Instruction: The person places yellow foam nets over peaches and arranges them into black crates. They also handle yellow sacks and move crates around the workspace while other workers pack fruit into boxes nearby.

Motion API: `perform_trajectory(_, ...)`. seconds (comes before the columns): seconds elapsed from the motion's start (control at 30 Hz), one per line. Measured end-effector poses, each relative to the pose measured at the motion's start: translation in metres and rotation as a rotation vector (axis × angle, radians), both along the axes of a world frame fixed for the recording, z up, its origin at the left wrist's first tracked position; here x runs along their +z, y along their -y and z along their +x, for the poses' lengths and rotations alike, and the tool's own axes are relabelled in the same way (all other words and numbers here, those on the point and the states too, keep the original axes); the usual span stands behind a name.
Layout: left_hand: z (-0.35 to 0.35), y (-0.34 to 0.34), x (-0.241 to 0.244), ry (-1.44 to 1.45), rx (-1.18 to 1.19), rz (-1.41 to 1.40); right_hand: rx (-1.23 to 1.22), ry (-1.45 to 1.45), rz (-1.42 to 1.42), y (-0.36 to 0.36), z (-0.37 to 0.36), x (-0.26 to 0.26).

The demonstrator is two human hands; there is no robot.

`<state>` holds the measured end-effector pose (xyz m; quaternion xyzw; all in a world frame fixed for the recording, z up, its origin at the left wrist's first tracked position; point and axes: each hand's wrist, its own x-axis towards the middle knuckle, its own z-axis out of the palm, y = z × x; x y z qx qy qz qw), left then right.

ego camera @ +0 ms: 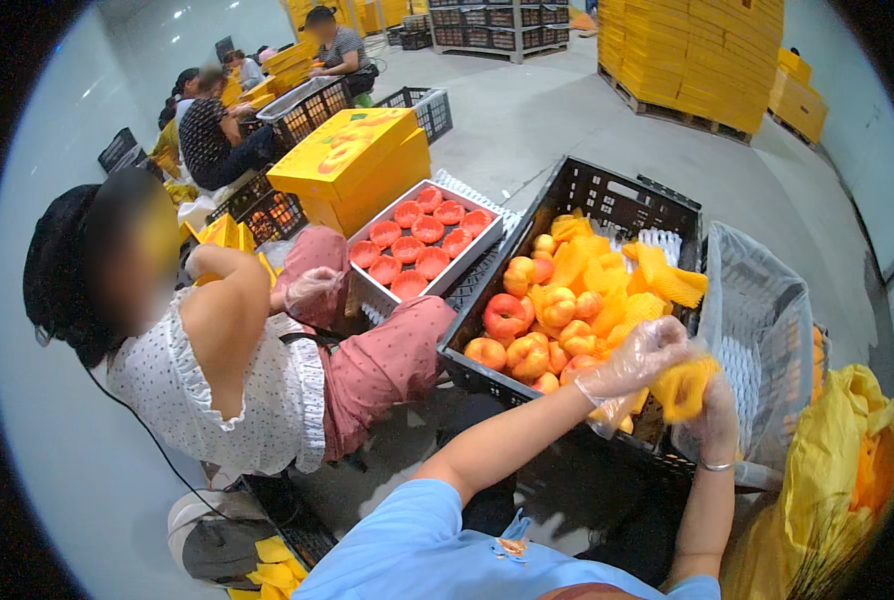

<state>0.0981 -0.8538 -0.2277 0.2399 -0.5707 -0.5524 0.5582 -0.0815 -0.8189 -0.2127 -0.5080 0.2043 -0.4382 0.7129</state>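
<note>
Both my hands wear clear plastic gloves and meet over the right front corner of a black plastic crate point(627, 187). My right hand point(717, 424) grips a yellow foam net sleeve point(683, 390) from the right. Bent fingers of my left hand point(646, 352) come up to the sleeve's top edge; blur hides whether they pinch it. Below and beyond lie orange-red peaches point(528, 356), some flattened, and a heap of yellow foam nets point(586, 259). White foam netting point(661, 241) shows at the crate's far end.
At my left sits a co-worker point(214, 360) with gloved hands, beside a white tray box point(484, 251) of red cups. Yellow cartons point(349, 165) stand behind it. A lined grey crate point(754, 315) and yellow bag point(829, 442) are at my right. Other people point(214, 135) sit farther off.
</note>
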Motion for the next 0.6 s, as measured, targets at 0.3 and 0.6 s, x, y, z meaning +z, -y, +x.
perform_trajectory(0.3,0.117,0.047,-0.029,1.684,0.947,-0.147,-0.464,0.059,0.020,0.017,0.008,0.011)
perform_trajectory(0.6,0.145,0.067,-0.063,2.049,0.683,0.391,-0.542,-0.255,-0.092,0.016,0.010,0.004)
